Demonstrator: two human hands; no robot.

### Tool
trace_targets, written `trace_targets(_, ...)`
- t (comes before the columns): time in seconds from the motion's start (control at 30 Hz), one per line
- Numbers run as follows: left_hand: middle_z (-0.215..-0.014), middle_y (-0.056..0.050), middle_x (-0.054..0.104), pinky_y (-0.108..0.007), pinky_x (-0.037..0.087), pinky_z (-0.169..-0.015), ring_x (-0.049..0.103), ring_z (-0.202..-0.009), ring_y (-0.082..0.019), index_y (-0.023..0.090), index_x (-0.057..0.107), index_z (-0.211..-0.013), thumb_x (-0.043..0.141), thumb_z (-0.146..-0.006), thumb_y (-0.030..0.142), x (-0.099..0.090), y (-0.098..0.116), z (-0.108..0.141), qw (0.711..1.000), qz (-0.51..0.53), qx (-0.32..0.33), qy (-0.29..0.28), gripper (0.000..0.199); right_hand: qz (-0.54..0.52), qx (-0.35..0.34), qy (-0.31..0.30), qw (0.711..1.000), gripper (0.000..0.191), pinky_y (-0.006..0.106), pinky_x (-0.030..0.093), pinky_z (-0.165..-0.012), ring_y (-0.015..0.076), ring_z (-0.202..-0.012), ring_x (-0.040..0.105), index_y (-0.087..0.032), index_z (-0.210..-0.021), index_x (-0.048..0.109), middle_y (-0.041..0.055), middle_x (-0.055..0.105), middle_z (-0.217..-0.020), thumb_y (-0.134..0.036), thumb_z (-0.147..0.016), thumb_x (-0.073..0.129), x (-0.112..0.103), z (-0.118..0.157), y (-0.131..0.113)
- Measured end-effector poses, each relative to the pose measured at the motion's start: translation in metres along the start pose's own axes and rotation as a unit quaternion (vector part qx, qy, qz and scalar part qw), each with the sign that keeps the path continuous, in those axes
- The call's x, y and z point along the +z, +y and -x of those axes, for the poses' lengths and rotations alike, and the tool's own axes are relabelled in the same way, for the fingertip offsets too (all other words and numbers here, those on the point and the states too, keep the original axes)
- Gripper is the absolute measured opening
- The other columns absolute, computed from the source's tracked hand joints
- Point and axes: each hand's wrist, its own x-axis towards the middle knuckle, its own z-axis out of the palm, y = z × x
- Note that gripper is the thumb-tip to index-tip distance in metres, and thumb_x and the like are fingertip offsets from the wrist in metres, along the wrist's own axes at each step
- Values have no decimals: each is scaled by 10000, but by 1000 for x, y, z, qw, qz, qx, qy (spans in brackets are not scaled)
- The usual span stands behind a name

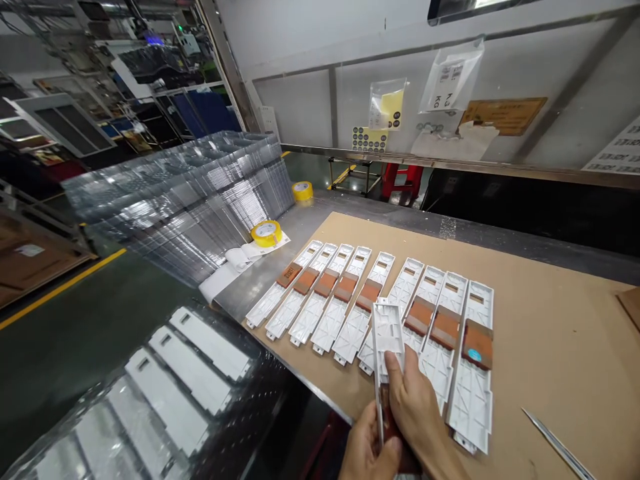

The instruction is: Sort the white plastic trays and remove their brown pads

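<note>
Both hands are working at the bottom edge of the view, about 6 o'clock: the left hand (367,448) is cupping the lower end of a white plastic part (386,333) from beneath, thumb pressing on a reddish-brown piece at its base, while the right hand (417,413) is lying over the part's right side with fingers (400,373) extended along its face. Each grip is closing on this one part, which is standing tilted up above the near edge of the desk (550,333), overlapping the row of white parts (370,300) laid out at 12 o'clock from the hands. Judged risk: the raised part is hanging directly over the row, so a slip of the thumb hold could be dropping it onto the pieces below and knocking their brown pads (445,327) out of position. The sixth place in the row is lying partly hidden behind it. A metal tool (555,443), apparently tweezers, is lying at 3 o'clock, near the right forearm, and a sweeping elbow could be pushing it off. A tray of white parts (190,373) is sitting at 9 o'clock.
</note>
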Motion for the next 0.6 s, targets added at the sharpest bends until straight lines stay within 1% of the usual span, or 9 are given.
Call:
trace_targets(0.1,-1156,-184,616,-420,400,-969,539,-1109,-348,121,553,-1210,666,-693,579,-3,-6,3,998,-18,-15,58,700,17,4,-4,1000,510,383,371,-646,271,-648,546,-225,-1003,450,23,553,-619,-678,-839,282,9,-5,1)
trace_targets(0.17,-1177,-183,609,-427,382,-990,517,-1142,-353,127,577,-1177,691,-678,558,-4,-5,2,996,-7,-29,85,670,13,6,-3,1000,513,387,368,-652,254,-629,536,-211,-982,469,7,522,-599,-678,-831,320,14,-11,3)
trace_targets(0.23,-1173,-177,615,-442,367,-1004,510,-1153,-354,133,600,-1140,715,-668,528,-5,1,0,995,23,-35,86,627,-13,3,-8,1000,533,396,387,-690,239,-655,549,-209,-956,494,8,537,-628,-700,-814,347,17,-16,4)
trace_targets(0.3,-1116,-163,645,-453,369,-1000,542,-1116,-341,136,617,-1103,731,-666,484,-4,11,-5,995,79,-26,56,570,-65,-2,-22,998,594,397,416,-751,240,-745,584,-206,-948,521,40,594,-716,-737,-808,294,17,-20,3)
trace_targets(0.33,-1064,-152,666,-458,376,-990,567,-1082,-330,137,624,-1086,734,-671,454,-5,17,-7,993,113,-22,36,533,-96,-3,-33,995,641,388,433,-763,239,-778,598,-199,-971,532,57,618,-761,-745,-817,234,16,-22,2)
trace_targets(0.4,-922,-121,698,-465,406,-953,621,-986,-306,143,641,-1033,717,-692,399,-6,28,-12,983,177,-36,16,433,-155,1,-62,986,734,370,473,-710,229,-752,618,-160,-1069,520,73,641,-786,-724,-842,108,10,-24,-1)
trace_targets(0.43,-850,-106,702,-466,425,-927,644,-927,-294,144,649,-1001,704,-704,380,-7,32,-14,978,203,-50,25,384,-178,4,-74,981,757,363,486,-659,222,-706,622,-137,-1122,496,70,642,-766,-704,-853,72,5,-25,-1)
trace_targets(0.5,-756,-87,695,-459,461,-864,669,-815,-273,142,656,-952,687,-718,370,-9,38,-18,966,238,-75,65,327,-202,1,-82,976,750,347,493,-587,208,-644,620,-110,-1188,442,62,637,-746,-672,-873,59,-3,-27,1)
trace_targets(0.6,-757,-87,694,-437,485,-808,673,-741,-253,133,637,-976,710,-708,380,-12,40,-21,958,253,-83,110,372,-171,-20,-42,984,666,343,501,-596,201,-669,616,-113,-1182,440,67,626,-777,-639,-898,147,-13,-30,12)
